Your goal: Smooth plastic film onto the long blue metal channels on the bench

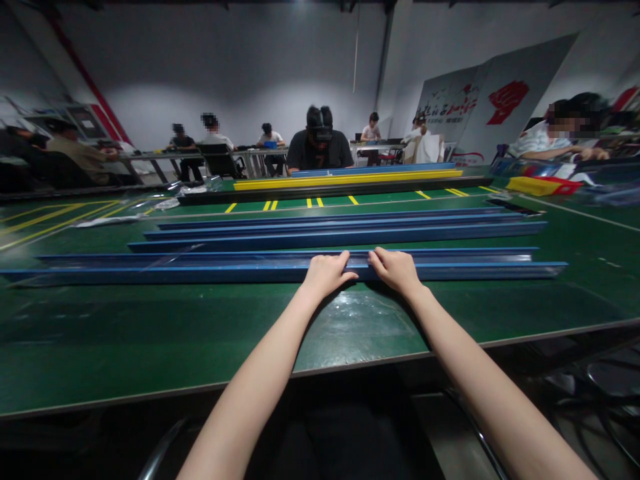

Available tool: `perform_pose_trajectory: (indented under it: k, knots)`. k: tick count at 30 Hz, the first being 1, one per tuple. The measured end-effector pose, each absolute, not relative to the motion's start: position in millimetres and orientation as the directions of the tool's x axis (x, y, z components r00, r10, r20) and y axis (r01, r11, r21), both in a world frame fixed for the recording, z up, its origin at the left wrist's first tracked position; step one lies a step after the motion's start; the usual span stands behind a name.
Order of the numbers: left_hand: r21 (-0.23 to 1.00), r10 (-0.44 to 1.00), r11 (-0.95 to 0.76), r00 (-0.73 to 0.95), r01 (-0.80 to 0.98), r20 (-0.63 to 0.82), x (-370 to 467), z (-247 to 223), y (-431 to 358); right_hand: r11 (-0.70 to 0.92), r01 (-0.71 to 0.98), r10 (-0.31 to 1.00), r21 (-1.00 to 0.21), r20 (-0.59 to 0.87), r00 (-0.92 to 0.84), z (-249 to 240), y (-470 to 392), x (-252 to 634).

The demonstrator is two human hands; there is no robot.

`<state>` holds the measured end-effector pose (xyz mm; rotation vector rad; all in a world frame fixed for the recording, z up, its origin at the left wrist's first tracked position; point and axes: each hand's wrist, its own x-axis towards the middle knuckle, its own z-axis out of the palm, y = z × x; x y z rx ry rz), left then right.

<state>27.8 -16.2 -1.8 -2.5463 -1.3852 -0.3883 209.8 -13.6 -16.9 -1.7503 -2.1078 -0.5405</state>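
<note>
A long blue plastic channel (240, 273) lies across the green table in front of me, with a clear film or strip along its trough. My left hand (326, 272) grips it near the middle, thumb against the front wall and fingers over the top. A short gap to the right, my right hand (399, 269) clasps the same channel, its fingers bent over into the trough. Parts of the fingers are hidden behind the channel walls and the hands. Just beyond lie more blue channels (340, 234), parallel to the one I hold.
Farther back on the green table (150, 333) are a black strip (330, 193), a yellow strip (350, 179) and another blue one. A yellow tray (535, 186) stands at right. Across the table sits a person (320, 147); several others work at tables behind.
</note>
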Motion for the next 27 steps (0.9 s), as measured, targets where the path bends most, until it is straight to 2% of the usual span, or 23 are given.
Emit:
perform_pose_trajectory:
  k: [15,27]
  knots:
    - [-0.068,0.782,-0.520,0.507,0.851,0.362,27.4,-4.0,-12.9,0.229,0.971,0.815,0.074,0.530,-0.233,-18.2,-13.1,209.1]
    - [-0.063,0.792,-0.523,0.512,0.850,0.332,27.9,-2.5,-15.0,0.391,0.904,0.681,0.172,0.607,-0.410,-20.9,-16.6,203.3]
